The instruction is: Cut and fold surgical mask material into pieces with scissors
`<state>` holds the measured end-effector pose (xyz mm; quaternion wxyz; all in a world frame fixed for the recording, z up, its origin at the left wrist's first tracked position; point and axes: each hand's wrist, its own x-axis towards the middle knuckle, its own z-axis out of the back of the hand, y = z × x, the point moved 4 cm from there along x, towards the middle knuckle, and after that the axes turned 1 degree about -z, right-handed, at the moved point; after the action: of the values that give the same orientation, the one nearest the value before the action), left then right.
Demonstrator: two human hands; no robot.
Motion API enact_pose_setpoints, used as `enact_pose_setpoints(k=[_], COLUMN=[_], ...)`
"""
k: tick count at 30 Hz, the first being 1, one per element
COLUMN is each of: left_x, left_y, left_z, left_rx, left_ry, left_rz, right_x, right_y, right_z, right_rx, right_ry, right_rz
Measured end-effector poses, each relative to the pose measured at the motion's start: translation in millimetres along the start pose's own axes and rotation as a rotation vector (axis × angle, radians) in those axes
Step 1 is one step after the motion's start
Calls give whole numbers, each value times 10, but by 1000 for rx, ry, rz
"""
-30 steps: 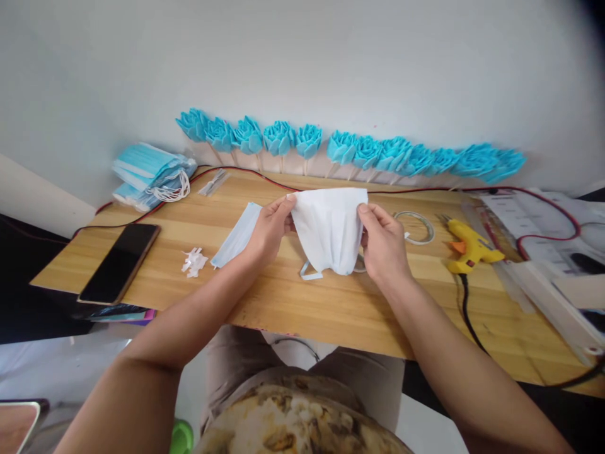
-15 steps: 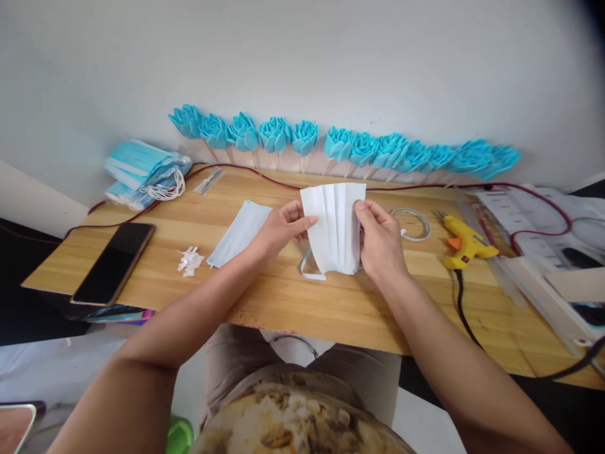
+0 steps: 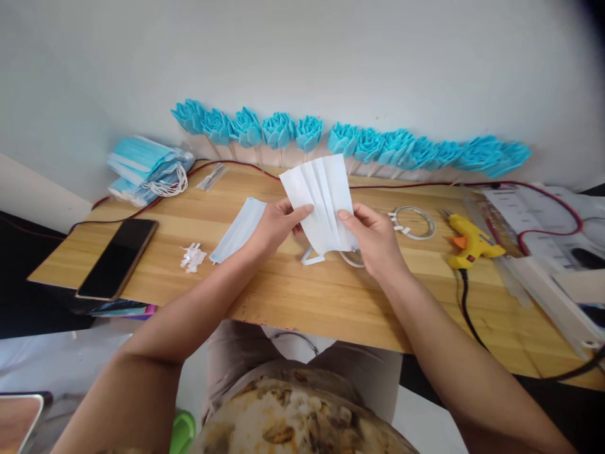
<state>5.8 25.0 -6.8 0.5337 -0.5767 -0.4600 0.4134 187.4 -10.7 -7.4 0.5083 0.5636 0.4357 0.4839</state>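
Observation:
A white pleated face mask sheet [image 3: 324,198] is held up above the table between both hands, tilted to the left at its top. My left hand [image 3: 281,224] pinches its left edge, thumb in front and fingers behind. On the lower right, my right hand [image 3: 373,236] grips it with the thumb over the front; its other fingers are mostly hidden. Beneath the sheet a thin pale strip [image 3: 312,257] and part of a white ring [image 3: 352,258] show. A light blue mask piece [image 3: 240,228] lies on the table beside my left forearm.
Blue paper-like flowers [image 3: 278,130] on sticks lean along the wall. At left are stacked masks [image 3: 142,164], a phone [image 3: 118,258] and white scraps [image 3: 193,257]. To the right lie a tape ring [image 3: 416,224] and a yellow glue gun [image 3: 472,243] with its cord.
Both hands have lifted the pleated sheet a little and tipped its top to the left. My right hand has slid down to its lower right part, uncovering more of the rings.

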Motion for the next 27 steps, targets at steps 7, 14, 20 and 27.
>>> enact_pose_setpoints(k=[7,14,20,27], left_x=[8,27,27,11], left_y=[-14,-11,35,83], left_z=[41,62,23,-90], left_rx=[37,11,-65,56], left_ry=[-39,-90,-37,186], left_rz=[-5,-3,24,84], right_x=[42,53,58,72], right_y=[-15,25,-9,-78], right_z=[79,116,95,111], right_rx=[-35,66,123,163], right_ry=[-129,-190,-195,-215], right_rz=[55,71,14,-51])
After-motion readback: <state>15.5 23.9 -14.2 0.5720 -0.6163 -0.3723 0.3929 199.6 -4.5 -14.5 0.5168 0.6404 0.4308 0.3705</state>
